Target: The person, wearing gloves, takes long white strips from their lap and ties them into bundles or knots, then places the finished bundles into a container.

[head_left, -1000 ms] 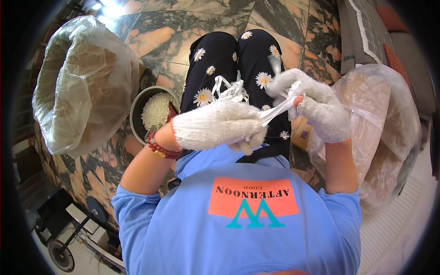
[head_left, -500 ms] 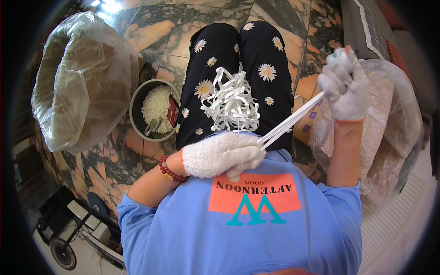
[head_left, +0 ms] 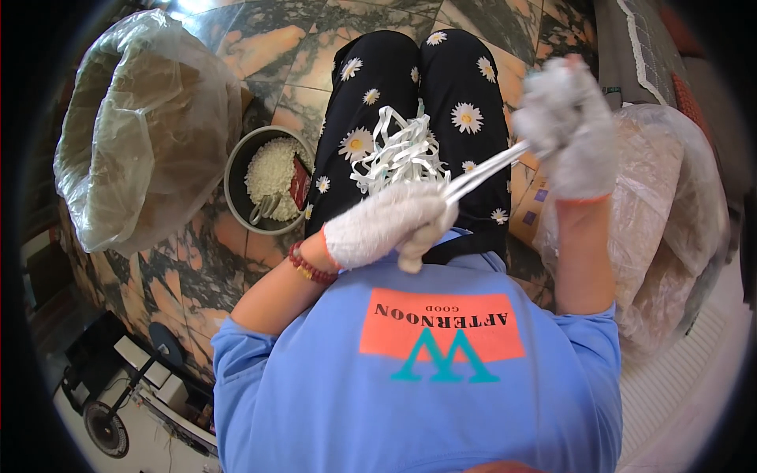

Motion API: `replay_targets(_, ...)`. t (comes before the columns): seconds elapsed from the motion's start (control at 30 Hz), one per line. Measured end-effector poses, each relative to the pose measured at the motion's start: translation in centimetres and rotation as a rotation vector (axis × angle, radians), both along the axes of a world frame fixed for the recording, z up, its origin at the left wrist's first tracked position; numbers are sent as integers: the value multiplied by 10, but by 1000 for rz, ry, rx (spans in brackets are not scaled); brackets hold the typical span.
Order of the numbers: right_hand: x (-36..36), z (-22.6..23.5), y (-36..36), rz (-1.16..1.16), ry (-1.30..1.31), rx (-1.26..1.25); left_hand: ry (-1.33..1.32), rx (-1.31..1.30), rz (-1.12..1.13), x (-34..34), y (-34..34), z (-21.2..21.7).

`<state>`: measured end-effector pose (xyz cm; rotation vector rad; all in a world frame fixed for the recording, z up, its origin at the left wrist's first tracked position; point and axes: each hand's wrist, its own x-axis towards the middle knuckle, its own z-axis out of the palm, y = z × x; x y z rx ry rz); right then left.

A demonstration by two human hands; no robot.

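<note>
Moved up to overlap a tangled pile [head_left: 398, 154] since half a second ago, the gloved left hand [head_left: 386, 225] grips white strips [head_left: 485, 173]; the pile lies on black trousers [head_left: 386, 59]; the strips run straight to the right hand [head_left: 569, 130], blurred but seemingly clenched around them.

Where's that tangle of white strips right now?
In the head view, the white strip tangle lies on the black trousers, just beyond the left hand, left of the right hand.

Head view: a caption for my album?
A left hand and a right hand in white knit gloves hold narrow white strips taut over daisy-print black trousers.
</note>
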<state>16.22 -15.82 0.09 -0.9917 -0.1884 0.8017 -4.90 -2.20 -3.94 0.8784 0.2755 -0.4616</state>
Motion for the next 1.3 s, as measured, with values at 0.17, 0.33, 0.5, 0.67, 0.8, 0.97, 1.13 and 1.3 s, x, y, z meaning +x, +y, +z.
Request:
replay_targets(0.17,-45,15,23,241,175,323,65,-196,80,10,7,-15)
replay_targets(0.33,-32,9,26,417,158,512,8,-502,182,8,0,-39)
replay_targets(0.5,-42,21,18,34,-223,399,41,-588,210,9,-5,-41)
replay_targets(0.67,-21,82,-20,381,132,700,23,-505,285,7,-8,-51)
replay_targets(0.8,-8,102,-58,257,-150,591,4,-413,372,5,-6,-40)
replay_targets(0.97,-7,106,-84,-60,-714,23,14,-249,519,-12,16,-24)
replay_targets(1.13,-34,40,-35,94,-885,-707,67,142,825,-50,62,-34)
replay_targets(1.3,-38,-52,-9,372,-1248,-789,418,861,778,-76,102,-78)
